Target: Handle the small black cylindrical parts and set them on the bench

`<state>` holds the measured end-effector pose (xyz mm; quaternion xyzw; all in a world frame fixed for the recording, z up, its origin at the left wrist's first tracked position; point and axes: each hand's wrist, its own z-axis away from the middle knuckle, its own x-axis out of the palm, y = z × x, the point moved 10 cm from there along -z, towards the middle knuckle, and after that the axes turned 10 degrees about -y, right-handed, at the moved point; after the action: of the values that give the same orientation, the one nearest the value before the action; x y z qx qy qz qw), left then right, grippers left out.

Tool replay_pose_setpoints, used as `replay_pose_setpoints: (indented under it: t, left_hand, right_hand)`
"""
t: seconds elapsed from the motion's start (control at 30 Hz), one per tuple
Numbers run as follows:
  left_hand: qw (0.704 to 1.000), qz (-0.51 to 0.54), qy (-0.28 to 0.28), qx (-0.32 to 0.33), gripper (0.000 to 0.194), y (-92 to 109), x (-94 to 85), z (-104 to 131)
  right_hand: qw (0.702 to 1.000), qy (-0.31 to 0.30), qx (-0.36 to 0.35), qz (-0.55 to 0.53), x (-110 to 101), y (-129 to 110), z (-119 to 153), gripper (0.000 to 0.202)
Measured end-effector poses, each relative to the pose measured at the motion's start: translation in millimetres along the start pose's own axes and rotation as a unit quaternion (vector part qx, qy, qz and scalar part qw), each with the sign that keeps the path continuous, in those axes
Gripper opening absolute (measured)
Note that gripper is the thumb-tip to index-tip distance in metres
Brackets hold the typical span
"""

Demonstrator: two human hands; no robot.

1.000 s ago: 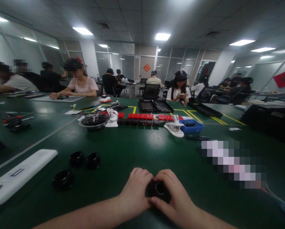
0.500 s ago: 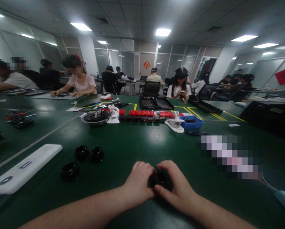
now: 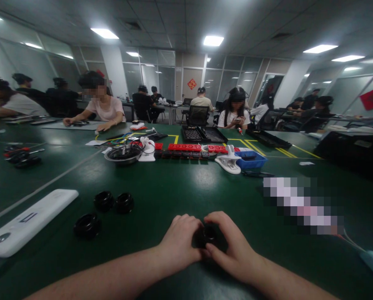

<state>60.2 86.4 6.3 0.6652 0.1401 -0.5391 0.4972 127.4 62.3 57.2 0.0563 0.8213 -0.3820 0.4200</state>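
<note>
Ring (image 3: 208,240) between left hand (image 3: 183,235) and right hand (image 3: 234,243)

The ring, black and round, is low in the middle of the view; the right hand's thumb and forefinger curve around its right side, clamped on it; the left hand's fingers lie close together, closed over its left side, their tips mostly hidden; whether it touches the green table (image 3: 170,183) cannot be told; to the left, well apart from the hands, sit a front ring (image 3: 88,226), a back left ring (image 3: 104,201) and a back right ring (image 3: 124,203), all black, the last two near each other; farther left lies a long white case (image 3: 39,218); across the table, red blocks (image 3: 184,147) run between a bowl (image 3: 111,160) and a white clip (image 3: 229,162); a blue basket (image 3: 251,163) stands just beside that clip.
</note>
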Motion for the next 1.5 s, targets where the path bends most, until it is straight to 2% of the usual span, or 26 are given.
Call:
replay_pose_setpoints:
  t: [0.17, 0.27, 0.47, 0.63, 0.77, 0.93, 1.0, 1.17, 1.3, 1.5]
  left_hand:
    - [1.0, -0.013, 0.001, 0.006, 0.024, 0, 0.8, -1]
    - [1.0, -0.009, 0.004, 0.013, 0.024, 1, 0.8, -1]
    - [1.0, 0.014, -0.004, 0.0, 0.026, -2, 0.4, -1]
    - [1.0, 0.011, -0.002, 0.009, 0.023, -2, 0.8, -1]
    - [1.0, 0.002, -0.002, 0.019, 0.024, 1, 2.0, 0]
    - [1.0, 0.005, -0.006, 0.008, 0.028, 0, 1.8, -1]
    - [1.0, 0.009, -0.007, 0.004, 0.028, -1, 2.0, -2]
    - [1.0, 0.001, -0.005, 0.01, 0.025, 0, 1.7, -2]
    - [1.0, -0.003, -0.002, 0.016, 0.025, 2, 0.6, -2]
    - [1.0, -0.012, -0.004, 0.002, 0.028, 0, 1.6, 0]
  right_hand:
    - [1.0, 0.007, 0.008, 0.01, 2, 3, 1, 0.02]
    - [1.0, 0.02, -0.013, -0.007, -1, -2, 3, 0.027]
    - [0.999, -0.017, -0.031, -0.027, 5, -4, 3, 0.05]
    - [0.999, 0.0, 0.035, -0.004, 4, 14, 2, 0.04]
    - [1.0, -0.006, 0.013, -0.016, 5, 9, 2, 0.027]
    - [0.999, -0.016, -0.033, -0.033, 3, -5, 3, 0.043]
    - [0.999, -0.018, -0.032, -0.026, 3, -5, 3, 0.049]
    - [1.0, -0.011, 0.024, -0.004, 5, 9, 2, 0.039]
    - [1.0, -0.013, 0.021, -0.012, 5, 8, 2, 0.029]
    - [0.999, -0.021, -0.013, -0.024, 5, -1, 3, 0.045]
